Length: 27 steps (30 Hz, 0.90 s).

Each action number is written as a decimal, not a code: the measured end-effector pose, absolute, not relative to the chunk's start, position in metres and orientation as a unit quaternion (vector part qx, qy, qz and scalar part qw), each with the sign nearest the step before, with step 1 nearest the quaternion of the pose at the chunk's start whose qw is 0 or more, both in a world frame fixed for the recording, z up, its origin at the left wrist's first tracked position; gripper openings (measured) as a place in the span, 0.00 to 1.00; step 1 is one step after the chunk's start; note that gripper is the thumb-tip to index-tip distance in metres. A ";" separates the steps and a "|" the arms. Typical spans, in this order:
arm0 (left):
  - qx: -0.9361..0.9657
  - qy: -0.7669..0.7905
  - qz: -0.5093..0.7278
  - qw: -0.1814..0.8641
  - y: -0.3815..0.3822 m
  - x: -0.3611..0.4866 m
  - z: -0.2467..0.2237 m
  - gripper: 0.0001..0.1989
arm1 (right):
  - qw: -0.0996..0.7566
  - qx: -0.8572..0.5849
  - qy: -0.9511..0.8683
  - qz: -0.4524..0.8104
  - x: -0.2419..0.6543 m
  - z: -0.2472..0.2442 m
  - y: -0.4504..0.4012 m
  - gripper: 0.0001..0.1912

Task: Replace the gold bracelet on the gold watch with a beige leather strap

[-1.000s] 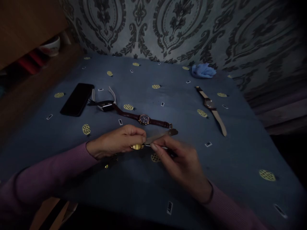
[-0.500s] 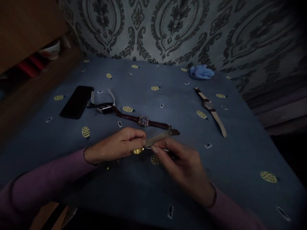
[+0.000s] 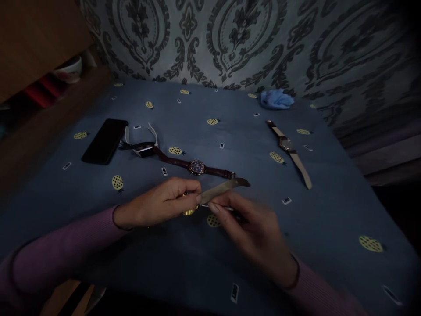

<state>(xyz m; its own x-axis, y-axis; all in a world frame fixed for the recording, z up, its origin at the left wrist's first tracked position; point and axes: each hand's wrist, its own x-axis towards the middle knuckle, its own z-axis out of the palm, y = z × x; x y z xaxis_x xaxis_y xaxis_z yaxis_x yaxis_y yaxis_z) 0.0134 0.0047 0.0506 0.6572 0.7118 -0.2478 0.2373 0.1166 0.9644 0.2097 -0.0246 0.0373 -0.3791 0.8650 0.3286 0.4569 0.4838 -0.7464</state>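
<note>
My left hand (image 3: 167,199) is closed around a wristwatch with a gold-coloured case (image 3: 190,211), mostly hidden under the fingers. Its brownish-grey strap (image 3: 220,188) sticks out to the right and curls at the dark tip. My right hand (image 3: 251,235) pinches a thin tool with a slim metal shaft (image 3: 204,206), whose tip meets the watch near the strap's inner end. The tool's handle is hidden in the palm, so its exact kind cannot be made out. Just beyond the hands lies a watch with a dark red strap (image 3: 196,166).
A black phone (image 3: 105,141) and a white-banded smartwatch (image 3: 146,151) lie at the left. On the right a watch (image 3: 287,144) rests face down, with a crumpled blue cloth (image 3: 276,99) behind it by the wall. A wooden cabinet (image 3: 39,39) borders the table at the left.
Both hands have shifted very slightly toward me, and the strap end has swung a little to the right. The grips stay the same.
</note>
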 end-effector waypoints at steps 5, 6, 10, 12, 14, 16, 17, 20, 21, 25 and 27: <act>0.662 0.354 0.178 0.636 0.005 0.012 0.050 0.14 | 0.357 -0.428 -0.786 0.267 0.210 0.040 -0.025 0.09; 0.665 0.351 0.178 0.635 0.005 0.011 0.049 0.14 | 0.353 -0.431 -0.786 0.267 0.211 0.040 -0.026 0.09; 0.675 0.345 0.176 0.628 0.006 0.010 0.047 0.15 | 0.356 -0.433 -0.785 0.264 0.211 0.038 -0.026 0.08; 0.679 0.348 0.175 0.622 0.006 0.010 0.047 0.15 | 0.361 -0.432 -0.783 0.263 0.211 0.037 -0.026 0.08; 0.679 0.352 0.174 0.620 0.006 0.010 0.046 0.15 | 0.359 -0.434 -0.783 0.264 0.211 0.038 -0.026 0.08; 0.676 0.353 0.173 0.623 0.005 0.010 0.046 0.15 | 0.354 -0.434 -0.784 0.267 0.211 0.039 -0.026 0.08; 0.673 0.354 0.175 0.625 0.005 0.010 0.046 0.15 | 0.353 -0.433 -0.785 0.267 0.211 0.039 -0.026 0.08; 0.670 0.356 0.175 0.627 0.004 0.011 0.046 0.15 | 0.352 -0.430 -0.787 0.268 0.211 0.039 -0.026 0.08; 0.668 0.357 0.174 0.630 0.004 0.011 0.046 0.15 | 0.350 -0.430 -0.788 0.268 0.211 0.039 -0.025 0.08; 0.650 0.357 0.174 0.648 0.004 0.011 0.046 0.13 | 0.346 -0.427 -0.792 0.266 0.212 0.039 -0.025 0.08; 0.641 0.359 0.174 0.656 0.003 0.012 0.047 0.12 | 0.347 -0.421 -0.796 0.263 0.213 0.039 -0.025 0.07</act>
<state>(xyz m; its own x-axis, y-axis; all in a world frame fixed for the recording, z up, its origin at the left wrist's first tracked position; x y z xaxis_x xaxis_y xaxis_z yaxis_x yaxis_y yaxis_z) 0.0115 0.0031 0.0470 0.6812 0.6889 -0.2476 0.2319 0.1176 0.9656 0.2128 -0.0246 0.0393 -0.4047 0.8524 0.3310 0.4866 0.5072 -0.7113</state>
